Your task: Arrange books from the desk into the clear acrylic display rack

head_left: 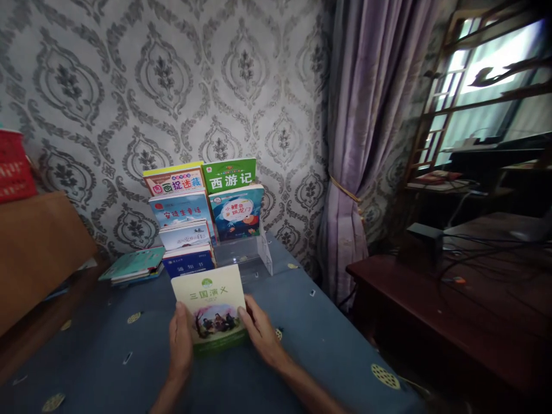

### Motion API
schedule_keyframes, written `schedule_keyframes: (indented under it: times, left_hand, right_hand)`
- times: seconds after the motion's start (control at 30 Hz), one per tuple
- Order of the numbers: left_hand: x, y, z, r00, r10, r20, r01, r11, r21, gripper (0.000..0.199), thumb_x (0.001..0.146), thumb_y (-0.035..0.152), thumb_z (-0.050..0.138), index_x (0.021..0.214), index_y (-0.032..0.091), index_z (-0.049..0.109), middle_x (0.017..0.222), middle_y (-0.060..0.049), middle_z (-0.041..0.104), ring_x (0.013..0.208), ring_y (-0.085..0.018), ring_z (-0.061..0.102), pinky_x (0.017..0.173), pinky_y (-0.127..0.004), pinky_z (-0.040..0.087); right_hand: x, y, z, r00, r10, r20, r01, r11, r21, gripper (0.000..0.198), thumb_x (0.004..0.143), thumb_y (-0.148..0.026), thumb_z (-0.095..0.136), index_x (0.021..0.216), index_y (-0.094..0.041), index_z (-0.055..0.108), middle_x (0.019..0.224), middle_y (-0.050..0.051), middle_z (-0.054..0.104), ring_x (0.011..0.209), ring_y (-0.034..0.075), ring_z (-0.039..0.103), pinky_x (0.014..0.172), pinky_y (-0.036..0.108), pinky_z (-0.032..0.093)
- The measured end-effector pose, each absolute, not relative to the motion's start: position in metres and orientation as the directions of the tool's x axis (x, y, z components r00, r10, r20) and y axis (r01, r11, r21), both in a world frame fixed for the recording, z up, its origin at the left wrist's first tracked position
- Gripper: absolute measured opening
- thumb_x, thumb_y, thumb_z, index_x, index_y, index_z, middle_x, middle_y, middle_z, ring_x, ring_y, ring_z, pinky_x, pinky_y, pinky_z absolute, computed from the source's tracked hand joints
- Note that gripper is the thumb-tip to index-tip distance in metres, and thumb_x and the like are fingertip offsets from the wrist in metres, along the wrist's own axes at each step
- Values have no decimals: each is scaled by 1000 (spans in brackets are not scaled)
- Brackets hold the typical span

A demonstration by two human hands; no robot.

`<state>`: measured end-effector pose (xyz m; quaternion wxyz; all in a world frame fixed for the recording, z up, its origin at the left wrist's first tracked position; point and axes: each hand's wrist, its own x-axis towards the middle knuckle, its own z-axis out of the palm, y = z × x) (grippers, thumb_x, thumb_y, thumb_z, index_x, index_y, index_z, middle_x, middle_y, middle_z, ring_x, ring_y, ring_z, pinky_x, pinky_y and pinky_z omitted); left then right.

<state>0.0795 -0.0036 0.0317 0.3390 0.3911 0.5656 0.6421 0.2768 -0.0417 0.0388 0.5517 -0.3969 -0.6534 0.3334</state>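
Held book (211, 296): cream, green lower edge, between left grip (181, 339) and right grip (261, 330)
Booklet (190, 263) just beyond the grips: deep blue, white lettering
Tabletop (107, 351) beneath the grips: blue-grey, yellow spotted motifs
Wallpaper (181, 75) beyond: grey damask
Curtain (366, 126) right of right grip: mauve
Basket (15, 167) left of left grip: red

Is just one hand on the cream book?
No: the left hand and right hand hold the 三国演义 book by opposite sides.

The purple curtain (366, 109) is tied with a yellow cord (344, 189), beside grey patterned wallpaper (164, 75). At left, a red basket (15, 167) shows above a brown box (43, 253); at right, a bright window (487, 115).
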Motion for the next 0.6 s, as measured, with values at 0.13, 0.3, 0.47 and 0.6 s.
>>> schedule_keyframes:
  times: [0.13,0.3,0.47,0.6]
  left_hand:
    - [84,-5,28,-443,893,81,-35,-107,994,62,86,69,57,106,13,73,104,-13,77,114,-30,67,104,-40,49]
    - [91,-11,27,-367,922,121,-76,-160,984,69,83,74,54,102,11,74,104,-14,77,105,-28,70,100,-40,52]
    - [91,-18,25,-320,936,150,-53,-176,983,80,79,83,50,103,11,75,107,-14,77,103,-28,71,95,-38,55]
    - [89,-19,22,-320,937,141,-55,-167,984,83,76,86,49,102,11,75,106,-14,77,103,-28,71,95,-39,55]
  right_hand:
    - [279,-39,28,-107,896,431,212,444,-870,33,104,-45,38,112,-20,58,97,3,65,86,19,59,78,29,43]
    - [279,-35,18,-104,916,388,291,401,-869,31,102,-45,40,109,-20,57,88,2,62,80,19,57,74,30,42]
    - [278,-33,16,-105,922,374,313,387,-867,31,101,-45,41,108,-21,58,85,1,62,76,19,56,70,29,42]
    - [279,-35,16,-109,915,388,321,402,-858,31,101,-45,41,110,-20,58,85,2,62,75,19,57,70,29,42]
